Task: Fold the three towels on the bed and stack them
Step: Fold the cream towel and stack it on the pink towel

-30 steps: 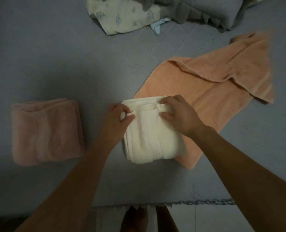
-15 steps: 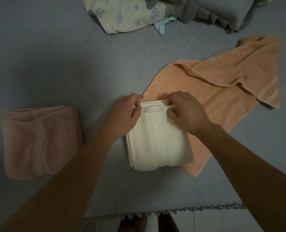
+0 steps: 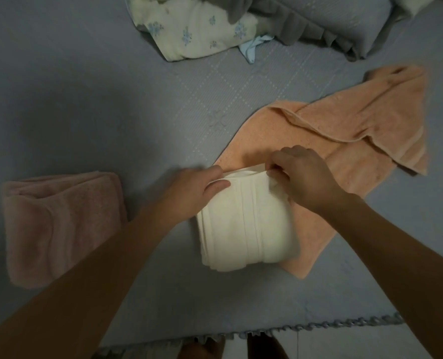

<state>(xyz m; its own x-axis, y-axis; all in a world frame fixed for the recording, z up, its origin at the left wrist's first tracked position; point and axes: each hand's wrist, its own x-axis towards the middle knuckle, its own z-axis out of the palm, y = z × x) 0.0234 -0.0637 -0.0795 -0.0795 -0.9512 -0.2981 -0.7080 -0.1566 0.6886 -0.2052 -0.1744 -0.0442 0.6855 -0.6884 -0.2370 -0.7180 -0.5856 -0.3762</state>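
A folded white towel (image 3: 246, 229) lies in the middle of the bed, partly on top of an unfolded orange towel (image 3: 344, 136) that spreads to the right. My left hand (image 3: 191, 193) grips the white towel's far left corner, thumb on top. My right hand (image 3: 303, 174) pinches its far right corner. A folded pink towel (image 3: 59, 224) rests apart at the left.
The grey-blue bedspread (image 3: 85, 99) covers the bed; its fringed front edge (image 3: 318, 326) runs along the bottom. A floral cloth (image 3: 189, 29) and a grey ruffled pillow (image 3: 331, 27) lie at the far side. Feet show below the edge.
Both hands have stayed at the white towel's far corners, the grip shifting slightly. The view has drifted, so everything sits a little lower in frame.
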